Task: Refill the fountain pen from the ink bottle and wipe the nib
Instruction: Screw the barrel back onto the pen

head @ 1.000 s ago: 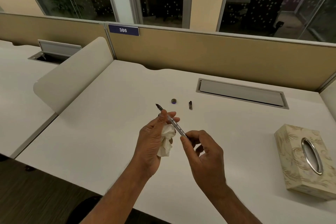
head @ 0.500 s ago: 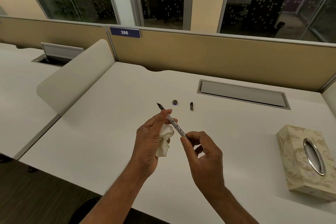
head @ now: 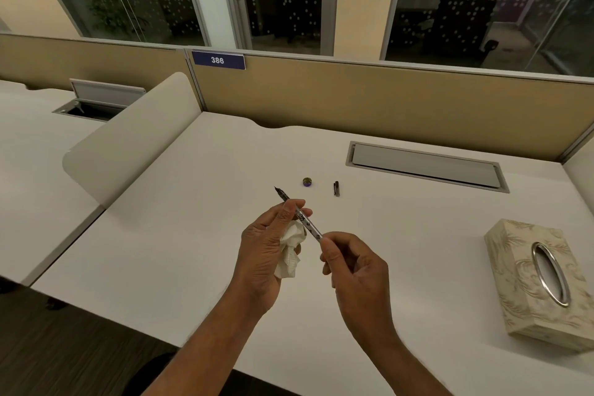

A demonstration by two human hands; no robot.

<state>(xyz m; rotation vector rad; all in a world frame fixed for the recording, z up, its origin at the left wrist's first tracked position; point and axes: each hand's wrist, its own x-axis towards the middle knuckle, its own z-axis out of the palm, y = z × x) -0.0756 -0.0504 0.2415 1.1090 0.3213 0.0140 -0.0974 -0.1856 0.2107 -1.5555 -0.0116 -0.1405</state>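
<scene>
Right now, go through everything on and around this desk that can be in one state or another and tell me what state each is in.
fountain pen: uncapped, nib bare, held by both hands
tissue: crumpled in left hand, off the nib
right hand: pinching the pen's rear end
pen cap: off, lying on desk
small round cap: off, on desk
tissue box: no tissue protruding
cable hatch: closed
neighbouring hatch: open

Uncapped silver fountain pen point(head: 302, 219) tilted, nib point(head: 278, 191) up-left (bare); crumpled tissue point(head: 291, 251) beneath.

1. Warm, even indoor light falls from above; the tabletop point(head: 180, 235) is bright without glare.
2. Shadows are soft and faint.
3. Wide-angle bending curves the edges.
4. Dark glass point(head: 482, 10) behind.
</scene>
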